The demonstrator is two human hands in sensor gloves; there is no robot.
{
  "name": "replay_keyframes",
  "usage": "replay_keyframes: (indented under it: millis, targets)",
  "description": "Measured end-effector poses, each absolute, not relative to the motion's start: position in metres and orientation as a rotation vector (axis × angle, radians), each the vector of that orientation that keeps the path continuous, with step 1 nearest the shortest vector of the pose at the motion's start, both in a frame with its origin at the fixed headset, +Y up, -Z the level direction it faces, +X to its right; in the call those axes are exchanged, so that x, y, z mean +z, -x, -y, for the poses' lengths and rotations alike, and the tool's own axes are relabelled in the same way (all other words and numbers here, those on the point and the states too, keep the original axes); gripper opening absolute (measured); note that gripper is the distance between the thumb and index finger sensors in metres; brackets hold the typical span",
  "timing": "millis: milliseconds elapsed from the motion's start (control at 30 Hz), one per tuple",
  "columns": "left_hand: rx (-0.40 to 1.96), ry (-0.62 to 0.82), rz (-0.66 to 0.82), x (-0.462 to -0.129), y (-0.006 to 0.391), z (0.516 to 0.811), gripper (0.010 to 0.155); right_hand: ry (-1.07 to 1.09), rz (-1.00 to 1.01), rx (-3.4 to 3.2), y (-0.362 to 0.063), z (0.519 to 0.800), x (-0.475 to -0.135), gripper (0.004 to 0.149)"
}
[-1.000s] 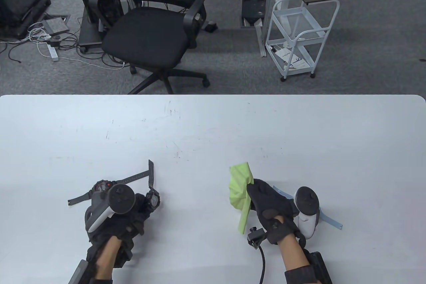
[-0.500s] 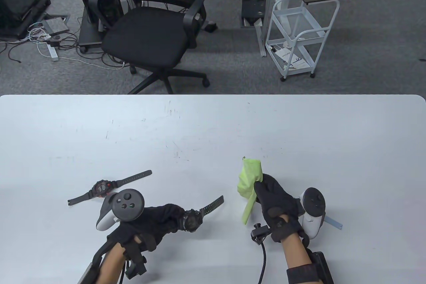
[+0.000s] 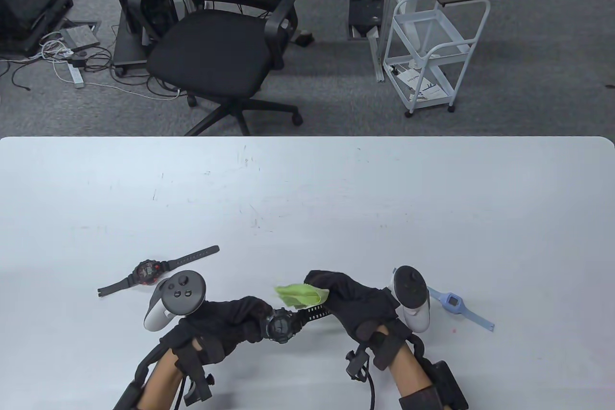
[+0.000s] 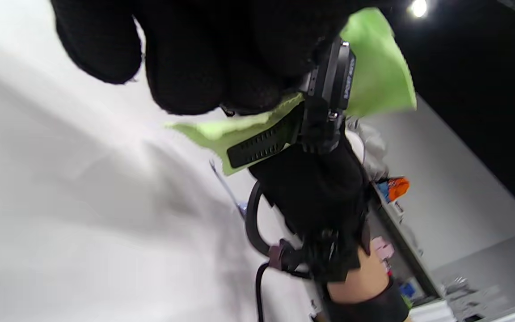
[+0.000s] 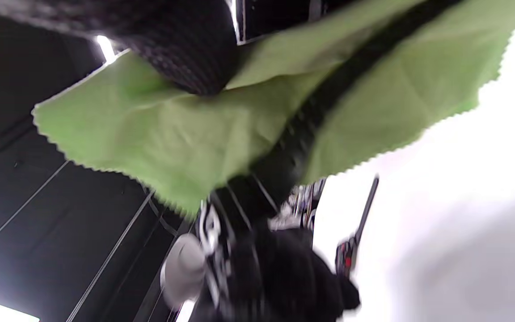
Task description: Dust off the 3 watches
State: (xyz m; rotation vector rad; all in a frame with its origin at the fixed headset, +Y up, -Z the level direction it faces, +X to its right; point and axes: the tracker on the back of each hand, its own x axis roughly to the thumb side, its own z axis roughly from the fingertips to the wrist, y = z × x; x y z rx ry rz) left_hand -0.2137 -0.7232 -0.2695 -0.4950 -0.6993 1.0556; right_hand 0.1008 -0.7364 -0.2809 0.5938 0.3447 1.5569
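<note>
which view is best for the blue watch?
Table view. The blue watch lies flat on the table, face and both strap ends visible, just right of the right hand. Left wrist view shows at most a blurred sliver of it; right wrist view doesn't show it.

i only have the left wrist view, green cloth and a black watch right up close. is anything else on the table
Observer: Yes, the table view shows a red-faced black watch lying flat beyond the left hand.
Operator: third one?
Observer: A light blue watch lies flat beside the right hand.
Operator: cloth on the dial?
Observer: No, the green cloth covers the strap; the black watch dial shows uncovered.
</note>
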Motion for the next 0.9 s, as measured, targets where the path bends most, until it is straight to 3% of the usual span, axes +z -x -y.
replay_keyframes:
  millis: [200, 333, 433, 533, 667, 900]
  targets:
    - [1.140, 0.471, 0.669, -0.274, 0.224, 0.725, 0.054, -0.632, -0.396, 1.527, -0.101, 0.740, -0.281, 0.039]
    - [1.125, 0.473, 0.683, -0.272, 0.218, 0.726, 0.054, -0.594, -0.405, 1.530, -0.099, 0.741, -0.280, 0.065]
    - [1.117, 0.474, 0.694, -0.271, 0.215, 0.726, 0.054, -0.575, -0.398, 1.639, -0.095, 0.740, -0.280, 0.053]
    - [1.118, 0.472, 0.692, -0.271, 0.214, 0.727, 0.054, -0.581, -0.387, 1.730, -0.092, 0.737, -0.281, 0.053]
    - [1.095, 0.475, 0.672, -0.271, 0.215, 0.728, 0.054, -0.574, -0.421, 1.771, -0.092, 0.739, -0.284, 0.071]
    - [1.065, 0.538, 0.689, -0.271, 0.211, 0.730, 0.053, -0.555, -0.605, 1.750, -0.095, 0.749, -0.290, 0.048]
